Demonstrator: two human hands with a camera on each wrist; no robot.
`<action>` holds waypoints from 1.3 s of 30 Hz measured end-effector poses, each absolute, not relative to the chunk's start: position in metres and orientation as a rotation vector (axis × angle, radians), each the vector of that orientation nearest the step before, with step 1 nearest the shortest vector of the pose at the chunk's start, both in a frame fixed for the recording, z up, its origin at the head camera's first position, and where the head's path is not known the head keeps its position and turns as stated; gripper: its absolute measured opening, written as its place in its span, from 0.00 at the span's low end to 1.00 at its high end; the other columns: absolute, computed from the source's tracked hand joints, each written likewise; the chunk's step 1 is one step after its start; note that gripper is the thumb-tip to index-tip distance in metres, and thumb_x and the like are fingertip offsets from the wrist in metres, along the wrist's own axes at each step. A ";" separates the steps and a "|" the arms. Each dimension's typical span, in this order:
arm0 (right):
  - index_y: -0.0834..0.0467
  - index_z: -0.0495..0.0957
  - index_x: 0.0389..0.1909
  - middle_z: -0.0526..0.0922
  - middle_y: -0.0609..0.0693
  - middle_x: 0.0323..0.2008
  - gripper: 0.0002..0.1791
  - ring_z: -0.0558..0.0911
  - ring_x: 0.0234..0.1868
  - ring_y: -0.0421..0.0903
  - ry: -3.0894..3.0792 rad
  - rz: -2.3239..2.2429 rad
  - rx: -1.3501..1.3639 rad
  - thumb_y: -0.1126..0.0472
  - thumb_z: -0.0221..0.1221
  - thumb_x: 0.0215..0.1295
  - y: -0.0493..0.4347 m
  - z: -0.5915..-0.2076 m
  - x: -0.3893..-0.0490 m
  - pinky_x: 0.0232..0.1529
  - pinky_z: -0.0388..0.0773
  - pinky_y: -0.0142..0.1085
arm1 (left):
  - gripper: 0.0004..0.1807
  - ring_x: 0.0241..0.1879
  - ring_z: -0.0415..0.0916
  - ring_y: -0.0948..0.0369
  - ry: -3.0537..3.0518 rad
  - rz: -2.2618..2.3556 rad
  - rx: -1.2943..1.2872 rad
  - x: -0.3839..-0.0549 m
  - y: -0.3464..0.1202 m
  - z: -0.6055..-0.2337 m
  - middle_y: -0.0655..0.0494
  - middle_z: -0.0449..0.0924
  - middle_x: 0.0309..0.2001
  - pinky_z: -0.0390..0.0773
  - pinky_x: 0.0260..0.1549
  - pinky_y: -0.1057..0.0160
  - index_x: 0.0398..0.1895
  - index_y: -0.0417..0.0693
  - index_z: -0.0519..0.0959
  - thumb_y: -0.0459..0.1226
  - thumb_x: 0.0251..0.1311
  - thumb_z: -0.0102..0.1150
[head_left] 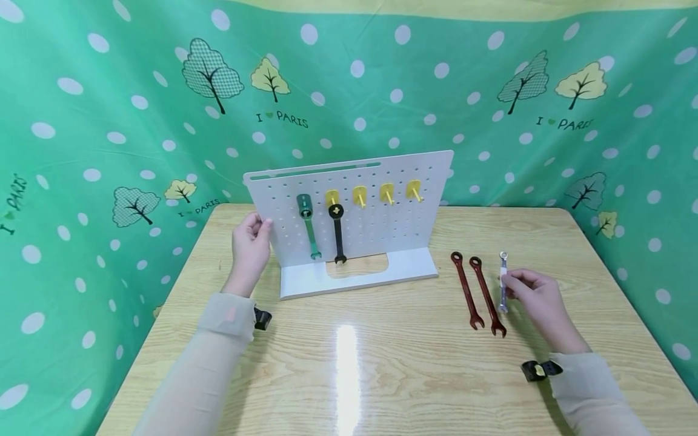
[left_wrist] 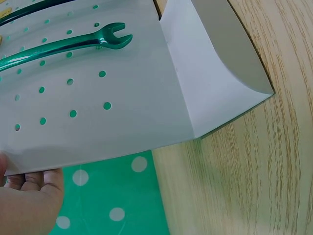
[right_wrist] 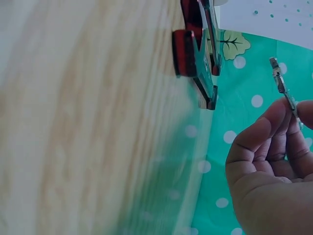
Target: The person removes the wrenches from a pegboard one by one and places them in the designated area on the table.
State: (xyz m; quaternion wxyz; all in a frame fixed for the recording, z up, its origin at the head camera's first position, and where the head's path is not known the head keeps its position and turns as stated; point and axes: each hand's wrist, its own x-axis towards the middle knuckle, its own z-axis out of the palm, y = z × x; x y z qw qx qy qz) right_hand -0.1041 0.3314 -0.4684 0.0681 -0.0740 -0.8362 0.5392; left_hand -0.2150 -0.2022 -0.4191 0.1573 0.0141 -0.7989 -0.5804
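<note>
My left hand (head_left: 251, 246) grips the left edge of a white pegboard stand (head_left: 376, 227), thumb in front and fingers behind, as the left wrist view also shows. A green wrench (head_left: 310, 233) and a black wrench (head_left: 338, 233) hang from hooks on the board. At the right, my right hand (head_left: 537, 298) pinches a small silver combination wrench (head_left: 503, 266) between thumb and fingers. In the right wrist view the silver wrench (right_wrist: 279, 78) stands off the table. Just left of it, two dark red wrenches (head_left: 467, 290) lie side by side on the table.
Several yellow hooks (head_left: 386, 192) with bare pegs line the board right of the black wrench. The board's white base (head_left: 414, 266) stands on a wooden table (head_left: 425, 363). Green dotted cloth (head_left: 349, 91) hangs behind and at both sides.
</note>
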 end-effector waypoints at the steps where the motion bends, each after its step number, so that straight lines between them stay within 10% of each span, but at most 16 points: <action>1: 0.77 0.78 0.47 0.84 0.50 0.33 0.20 0.81 0.33 0.41 -2.527 1.615 -0.233 0.58 0.59 0.76 0.332 -0.469 -0.104 0.35 0.82 0.30 | 0.16 0.45 0.79 0.54 -2.286 -1.661 0.041 -0.215 -0.202 -0.419 0.42 0.84 0.50 0.78 0.42 0.60 0.57 0.35 0.78 0.38 0.78 0.50; 39: 0.70 0.82 0.45 0.81 0.55 0.31 0.20 0.74 0.29 0.47 -2.905 1.209 -0.259 0.54 0.56 0.77 0.334 -0.466 -0.104 0.26 0.73 0.37 | 0.17 0.51 0.79 0.55 -2.294 -1.665 0.061 -0.214 -0.201 -0.419 0.42 0.83 0.53 0.78 0.51 0.58 0.58 0.37 0.77 0.39 0.79 0.49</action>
